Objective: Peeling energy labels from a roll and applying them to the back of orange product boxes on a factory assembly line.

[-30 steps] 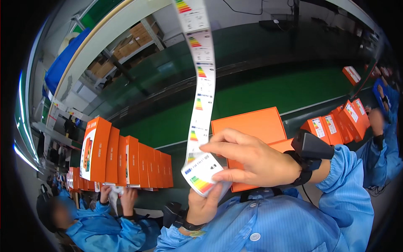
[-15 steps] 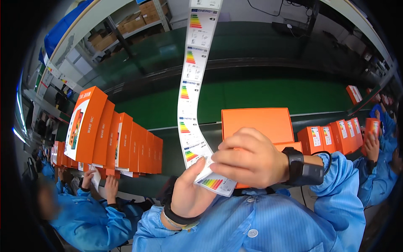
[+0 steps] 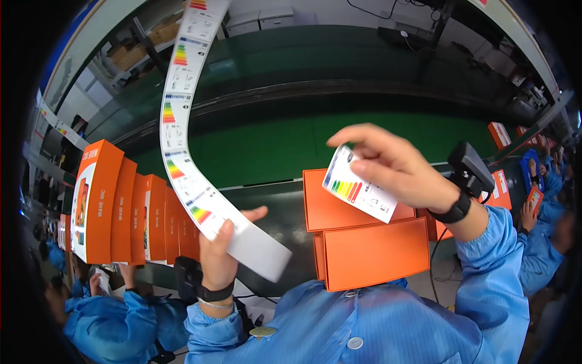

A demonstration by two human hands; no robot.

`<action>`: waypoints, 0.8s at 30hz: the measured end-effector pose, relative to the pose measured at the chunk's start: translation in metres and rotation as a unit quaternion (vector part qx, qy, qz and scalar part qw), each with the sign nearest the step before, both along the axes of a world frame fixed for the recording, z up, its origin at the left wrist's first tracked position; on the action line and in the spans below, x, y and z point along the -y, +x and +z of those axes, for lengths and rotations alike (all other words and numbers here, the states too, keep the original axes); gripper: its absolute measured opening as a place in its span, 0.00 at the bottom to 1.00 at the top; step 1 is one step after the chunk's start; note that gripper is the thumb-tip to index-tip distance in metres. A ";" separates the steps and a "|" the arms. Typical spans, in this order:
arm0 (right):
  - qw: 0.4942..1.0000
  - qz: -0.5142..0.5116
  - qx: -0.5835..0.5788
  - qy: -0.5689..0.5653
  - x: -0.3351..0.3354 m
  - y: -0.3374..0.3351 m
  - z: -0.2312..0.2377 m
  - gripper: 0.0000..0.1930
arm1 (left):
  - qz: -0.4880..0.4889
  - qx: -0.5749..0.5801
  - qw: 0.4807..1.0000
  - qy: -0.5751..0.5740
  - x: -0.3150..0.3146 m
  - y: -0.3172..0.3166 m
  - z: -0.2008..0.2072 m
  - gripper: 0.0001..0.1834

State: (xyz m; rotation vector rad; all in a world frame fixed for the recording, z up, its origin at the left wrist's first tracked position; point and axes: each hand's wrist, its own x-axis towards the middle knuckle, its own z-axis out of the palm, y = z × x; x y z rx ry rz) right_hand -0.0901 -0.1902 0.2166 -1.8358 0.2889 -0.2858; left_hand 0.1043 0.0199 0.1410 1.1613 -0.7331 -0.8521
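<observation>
My right hand (image 3: 403,167), raised over the orange boxes, pinches a single energy label sticker (image 3: 347,185) by its upper edge. The sticker is white with coloured bars and tilts over the farther orange box (image 3: 321,212). Nearer to my body lies another orange box (image 3: 376,255), its plain side up. My left hand (image 3: 218,258) grips a long strip of label stickers (image 3: 177,121) between thumb and fingers. This strip runs up out of the top of the view, and its bare white backing end (image 3: 264,255) sticks out past my thumb.
To the left stands a row of orange boxes (image 3: 100,206). More orange boxes with labels (image 3: 500,188) are at the right. A green conveyor belt (image 3: 254,142) runs across behind. Co-workers in blue sit at left (image 3: 124,327) and right (image 3: 548,249).
A sticker has come off the strip and is now in my right hand, which moved right and up. My left hand moved left with the strip, leaving bare backing at its end.
</observation>
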 end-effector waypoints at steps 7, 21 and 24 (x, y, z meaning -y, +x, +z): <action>0.966 0.070 -0.180 -0.170 0.008 0.027 -0.036 0.33 | -0.097 0.090 0.991 -0.003 0.006 -0.046 -0.034 0.18; 0.954 0.120 -0.168 -0.217 0.013 0.045 -0.045 0.37 | -0.109 0.314 0.943 -0.022 0.008 -0.044 -0.043 0.18; 0.953 0.121 -0.166 -0.224 0.012 0.046 -0.046 0.37 | -0.105 0.309 0.945 -0.022 0.007 -0.044 -0.045 0.18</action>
